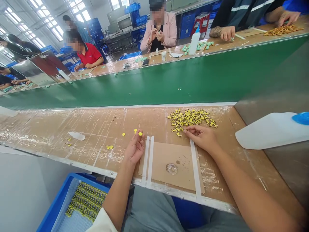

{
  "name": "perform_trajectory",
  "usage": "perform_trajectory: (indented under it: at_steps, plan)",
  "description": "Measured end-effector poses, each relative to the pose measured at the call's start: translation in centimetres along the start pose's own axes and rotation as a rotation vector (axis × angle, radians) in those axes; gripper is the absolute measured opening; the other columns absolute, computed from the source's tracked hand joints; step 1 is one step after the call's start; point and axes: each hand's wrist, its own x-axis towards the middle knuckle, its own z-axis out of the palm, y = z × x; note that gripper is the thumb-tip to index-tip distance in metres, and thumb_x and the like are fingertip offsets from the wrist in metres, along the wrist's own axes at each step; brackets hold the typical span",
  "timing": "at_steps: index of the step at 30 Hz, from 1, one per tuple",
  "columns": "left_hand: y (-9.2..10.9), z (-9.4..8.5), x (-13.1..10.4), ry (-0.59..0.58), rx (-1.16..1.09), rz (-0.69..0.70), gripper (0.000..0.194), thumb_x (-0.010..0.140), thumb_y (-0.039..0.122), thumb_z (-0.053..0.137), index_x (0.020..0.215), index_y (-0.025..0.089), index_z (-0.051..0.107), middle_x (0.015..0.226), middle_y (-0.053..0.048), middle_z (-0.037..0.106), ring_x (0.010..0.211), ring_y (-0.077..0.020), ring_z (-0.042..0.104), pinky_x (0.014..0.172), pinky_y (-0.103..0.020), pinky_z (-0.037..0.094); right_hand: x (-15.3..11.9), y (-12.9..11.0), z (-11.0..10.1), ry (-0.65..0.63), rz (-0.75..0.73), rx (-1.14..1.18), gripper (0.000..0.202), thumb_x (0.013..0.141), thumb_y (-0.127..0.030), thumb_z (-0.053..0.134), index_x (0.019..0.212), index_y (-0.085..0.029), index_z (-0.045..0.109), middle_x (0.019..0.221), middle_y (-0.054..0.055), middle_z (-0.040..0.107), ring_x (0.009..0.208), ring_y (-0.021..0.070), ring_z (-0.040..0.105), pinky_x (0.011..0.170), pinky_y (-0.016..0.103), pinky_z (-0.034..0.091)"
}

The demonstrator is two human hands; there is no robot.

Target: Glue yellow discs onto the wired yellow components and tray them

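My left hand [135,148] is raised over the bench with a small round yellow disc [140,133] pinched at its fingertips. Just behind those fingertips, another yellow disc [135,130] lies on the bench, and a further yellow disc [123,134] is to the left. My right hand [201,137] reaches to the near edge of a pile of small yellow-and-black pieces [190,118]. Its thumb and fingers are closed together there; whatever is between them is too small to make out. Between my forearms, a small clear glass dish [172,168] sits on a taped cardboard sheet [159,154].
A large white bottle with a blue cap [272,130] lies at the right. A small white bottle [77,136] and some yellow pieces [109,147] lie left. Below left, a blue crate [60,199] holds rows of yellow-and-black pieces. Beyond the green belt [149,85], several people work.
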Motion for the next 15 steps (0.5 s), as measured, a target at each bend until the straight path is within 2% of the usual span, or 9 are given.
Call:
perform_trajectory:
  at_steps: [6, 10, 12, 15]
  plan:
    - [0.0, 1.0, 1.5, -0.080, 0.041, -0.033, 0.008, 0.089, 0.016, 0.066, 0.093, 0.014, 0.073, 0.098, -0.003, 0.076, 0.084, -0.0077, 0.072, 0.069, -0.011, 0.058, 0.0, -0.1, -0.2, -0.010, 0.007, -0.004, 0.037, 0.075, -0.053, 0.069, 0.092, -0.020, 0.076, 0.069, 0.003, 0.070, 0.056, 0.0157, 0.059, 0.053, 0.027, 0.048]
    - [0.0, 2.6, 3.3, -0.160, 0.138, -0.072, 0.012, 0.084, 0.009, 0.070, 0.096, 0.010, 0.073, 0.100, -0.008, 0.075, 0.085, -0.0105, 0.073, 0.078, -0.016, 0.060, -0.1, 0.1, -0.5, 0.014, 0.025, -0.005, 0.038, 0.075, -0.054, 0.071, 0.090, -0.020, 0.076, 0.060, 0.001, 0.064, 0.053, 0.0148, 0.056, 0.051, 0.026, 0.046]
    - [-0.1, 3.2, 4.1, -0.190, 0.174, -0.073, 0.016, 0.082, 0.007, 0.071, 0.097, 0.011, 0.073, 0.102, -0.008, 0.076, 0.086, -0.0101, 0.073, 0.080, -0.016, 0.059, -0.2, 0.2, -0.6, 0.043, 0.034, 0.021, 0.037, 0.077, -0.054, 0.070, 0.090, -0.020, 0.075, 0.063, 0.001, 0.065, 0.055, 0.0151, 0.057, 0.053, 0.027, 0.048]
    - [-0.6, 3.5, 4.7, -0.225, 0.204, -0.061, 0.018, 0.081, 0.006, 0.071, 0.098, 0.011, 0.074, 0.103, -0.008, 0.076, 0.086, -0.0087, 0.072, 0.081, -0.014, 0.058, -0.8, 0.0, -1.0, 0.111, 0.052, 0.102, 0.040, 0.078, -0.056, 0.069, 0.093, -0.019, 0.071, 0.079, 0.005, 0.070, 0.064, 0.0171, 0.065, 0.059, 0.029, 0.055]
